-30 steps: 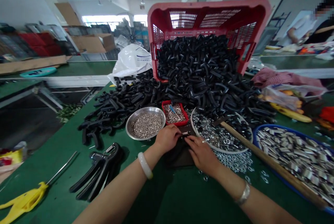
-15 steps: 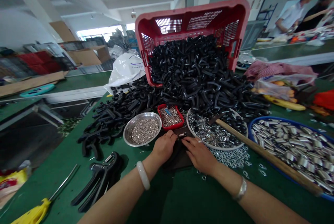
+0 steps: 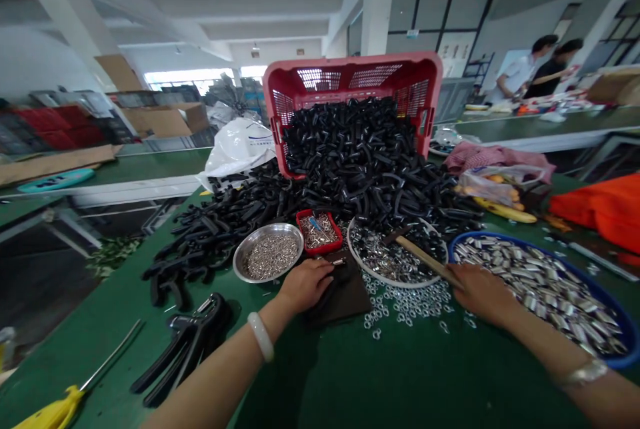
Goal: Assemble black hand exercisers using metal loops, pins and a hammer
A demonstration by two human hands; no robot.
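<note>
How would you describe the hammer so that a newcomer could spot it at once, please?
Find the large red basket, then the white-rimmed round tray in front. The hammer slants over that tray, held in the right hand; its long wooden handle stands out among the metal parts.

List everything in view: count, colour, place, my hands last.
Bench: one, green, foreground
Crate: one, red, back
Parts: countless, black, in and before crate
Bag: one, white, left of crate
Bowl: one, silver, centre left
Small tray: one, red, centre
Round tray: one, white, centre right
Basin: one, blue, right
Metal pieces: countless, silver, containers and bench
Hammer: one, tan handle, over round tray
Pad: one, brown, before small tray
Clamp: at least one, black, front left
Tool: one, yellow-handled, front left
Banana: one, yellow, right
Cloth: one, pink, right
Heap: one, orange, right
Cartons: several, brown, background left
People: two, white, black tops, background right
Left hand: one, at pad
Right hand: one, holding hammer
</note>
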